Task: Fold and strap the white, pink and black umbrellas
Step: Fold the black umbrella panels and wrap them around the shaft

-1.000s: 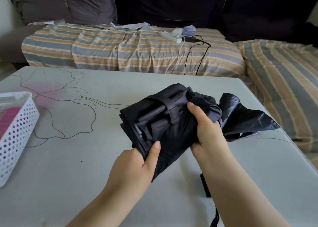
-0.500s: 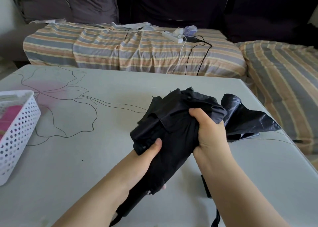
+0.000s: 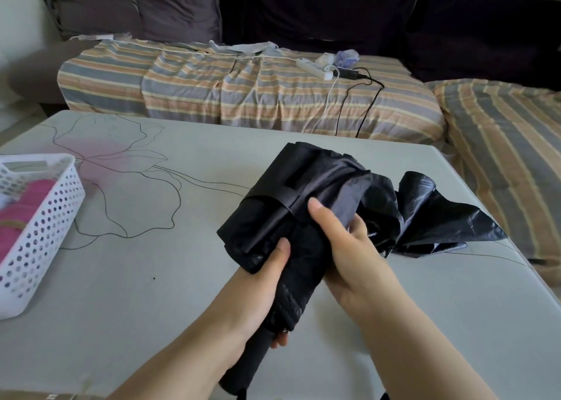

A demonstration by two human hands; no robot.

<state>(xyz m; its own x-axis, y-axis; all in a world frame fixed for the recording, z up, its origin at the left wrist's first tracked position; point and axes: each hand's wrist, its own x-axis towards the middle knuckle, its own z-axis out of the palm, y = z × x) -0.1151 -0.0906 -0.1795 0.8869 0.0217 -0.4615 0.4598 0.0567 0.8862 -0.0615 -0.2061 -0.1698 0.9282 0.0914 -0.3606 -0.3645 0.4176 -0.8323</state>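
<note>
I hold the black umbrella [image 3: 291, 214] over the middle of the pale table [image 3: 145, 293]. Its canopy is bunched in loose folds, and a flat black strap [image 3: 283, 199] lies across the folds. My left hand [image 3: 261, 281] grips the lower part of the bundle, thumb on top, fingers curled underneath near the handle [image 3: 246, 366]. My right hand [image 3: 349, 248] wraps the bundle from the right, with the thumb pressing the fabric beside the strap. A pink umbrella [image 3: 27, 211] lies in the white basket [image 3: 51, 217] at the left.
A crumpled black plastic bag [image 3: 440, 217] lies on the table just right of the umbrella. Behind the table stands a sofa with a striped cover [image 3: 243, 96], carrying a power strip [image 3: 312, 69] and cables. The table's right edge runs close to my right arm.
The umbrella has been turned in my hands, so its strap now faces up. My right thumb has shifted onto the fabric beside the strap, and my left hand holds the bundle lower, near the handle.
</note>
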